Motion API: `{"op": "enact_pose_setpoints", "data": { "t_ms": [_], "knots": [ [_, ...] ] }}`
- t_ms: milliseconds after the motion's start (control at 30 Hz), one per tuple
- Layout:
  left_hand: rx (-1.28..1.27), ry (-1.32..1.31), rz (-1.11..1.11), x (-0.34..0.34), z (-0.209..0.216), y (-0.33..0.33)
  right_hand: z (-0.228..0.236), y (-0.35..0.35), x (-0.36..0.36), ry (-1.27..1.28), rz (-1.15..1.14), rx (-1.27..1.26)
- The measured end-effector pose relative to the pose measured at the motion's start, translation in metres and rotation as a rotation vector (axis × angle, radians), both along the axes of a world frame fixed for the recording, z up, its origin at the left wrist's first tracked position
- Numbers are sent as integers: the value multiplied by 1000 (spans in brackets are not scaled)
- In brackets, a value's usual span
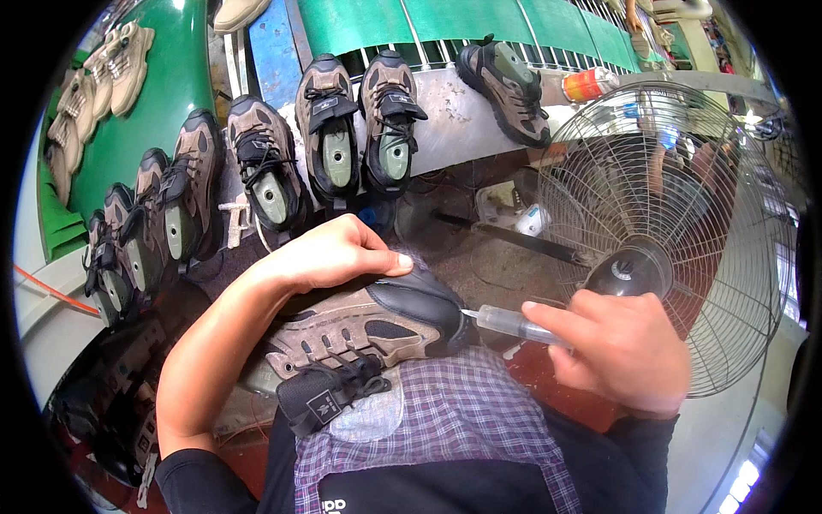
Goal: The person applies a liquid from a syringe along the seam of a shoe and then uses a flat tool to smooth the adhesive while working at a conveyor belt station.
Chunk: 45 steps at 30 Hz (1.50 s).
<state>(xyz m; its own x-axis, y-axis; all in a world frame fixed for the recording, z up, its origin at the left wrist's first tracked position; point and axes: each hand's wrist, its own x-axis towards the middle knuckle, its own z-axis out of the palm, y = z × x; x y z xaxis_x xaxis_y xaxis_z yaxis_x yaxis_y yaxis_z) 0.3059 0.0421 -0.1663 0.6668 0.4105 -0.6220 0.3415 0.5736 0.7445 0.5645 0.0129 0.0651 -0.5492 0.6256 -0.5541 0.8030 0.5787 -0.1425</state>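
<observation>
A brown and black lace-up shoe (402, 321) lies on its side over my lap, its black toe pointing right and its tongue and laces toward me. My left hand (342, 253) is closed on the shoe's far side, the thumb pressing near the sole edge. In my right hand (621, 351) is a clear plastic syringe (514, 324) with a thin pale tip. That tip is at the shoe's toe edge; whether it touches cannot be told. The fingers of my right hand wrap round the barrel, and the hand is slightly blurred.
Several matching shoes with green lasts, such as this shoe (265, 167), line the metal ledge (445, 120). Beige shoes (103, 73) sit on a green belt (184, 60) at left. A large caged fan (638, 257) stands close at right. An orange can (589, 85) lies behind it.
</observation>
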Motion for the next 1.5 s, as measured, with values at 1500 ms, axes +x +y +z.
{"op": "enact_pose_setpoints", "data": {
  "t_ms": [1500],
  "knots": [
    [133,-280,172,-30,18,-23,-143,-37,-11,1182,-1165,-685]
  ]
}}
